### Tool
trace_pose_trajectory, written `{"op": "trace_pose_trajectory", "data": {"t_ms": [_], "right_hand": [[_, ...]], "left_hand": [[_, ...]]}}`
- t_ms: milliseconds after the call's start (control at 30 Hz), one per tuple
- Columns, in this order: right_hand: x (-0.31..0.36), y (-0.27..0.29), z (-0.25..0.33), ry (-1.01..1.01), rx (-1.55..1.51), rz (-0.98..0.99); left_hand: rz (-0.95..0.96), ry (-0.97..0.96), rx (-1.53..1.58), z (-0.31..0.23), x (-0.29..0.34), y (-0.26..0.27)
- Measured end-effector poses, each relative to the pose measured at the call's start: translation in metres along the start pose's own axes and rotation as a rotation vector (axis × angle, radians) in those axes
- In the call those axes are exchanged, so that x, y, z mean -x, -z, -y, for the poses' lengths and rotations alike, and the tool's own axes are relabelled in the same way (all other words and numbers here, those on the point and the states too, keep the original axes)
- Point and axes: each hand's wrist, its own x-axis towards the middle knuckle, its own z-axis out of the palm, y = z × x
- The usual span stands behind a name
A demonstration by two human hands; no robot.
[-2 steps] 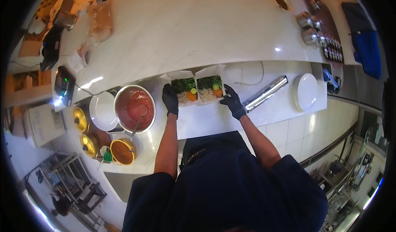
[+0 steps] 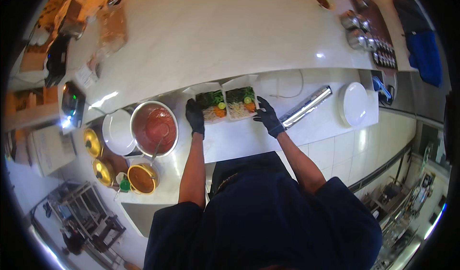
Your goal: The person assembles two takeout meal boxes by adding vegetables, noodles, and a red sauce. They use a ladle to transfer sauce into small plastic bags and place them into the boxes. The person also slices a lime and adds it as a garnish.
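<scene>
Two rectangular boxes, the left box (image 2: pixel 209 86) and the right box (image 2: pixel 235 83), stand side by side on the smooth white counter (image 2: pixel 230 143), their stiff white flaps raised toward its far edge. Each carries matt, leafy dark greens (image 2: pixel 209 98) along the far side, pale, thin strands (image 2: pixel 235 109) along the near side, a loose orange heap (image 2: pixel 219 112) and a round, glossy green citrus piece (image 2: pixel 247 100).

Both boxes lie between the hands. The black-gloved left hand (image 2: pixel 195 117) sets bent fingers along the left box's outer side; the black-gloved right hand (image 2: pixel 268 120) has its fingertips at the right box's outer side. How firmly either grips, I cannot tell.

Just beside the right hand, a shiny silver roll (image 2: pixel 306 108) slants toward the counter's far edge; a round white plate (image 2: pixel 354 104) lies near its right end. To the left sits a deep metal bowl (image 2: pixel 133 126) of wet red paste (image 2: pixel 157 123).
</scene>
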Motion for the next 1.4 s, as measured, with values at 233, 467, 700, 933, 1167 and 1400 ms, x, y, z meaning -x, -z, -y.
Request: {"op": "trace_pose_trajectory", "data": {"t_ms": [233,467,700,933,1167,1400], "right_hand": [[0.052,0.062,0.019,0.384,0.992,-0.915],[0.004,0.125,-0.045,0.342,0.777,-0.865],[-0.096,0.278,0.018,0.772,0.959,-0.726],[-0.147,0.322,0.091,0.821,1.563,-0.821],[-0.028,0.222,-0.006,0.458,0.715,0.439],[0.078,0.199,-0.026,-0.134,1.131,1.065]], "left_hand": [[-0.096,0.148,0.068,-0.009,0.028,0.016],[-0.108,0.168,-0.136,-0.045,0.124,0.041],[0.017,0.470,-0.200,-0.053,0.233,0.083],[0.361,0.884,0.186,-0.087,0.375,0.078],[0.317,1.011,0.123,-0.100,0.485,0.106],[0.214,1.020,0.128,-0.086,0.515,0.137]]}}
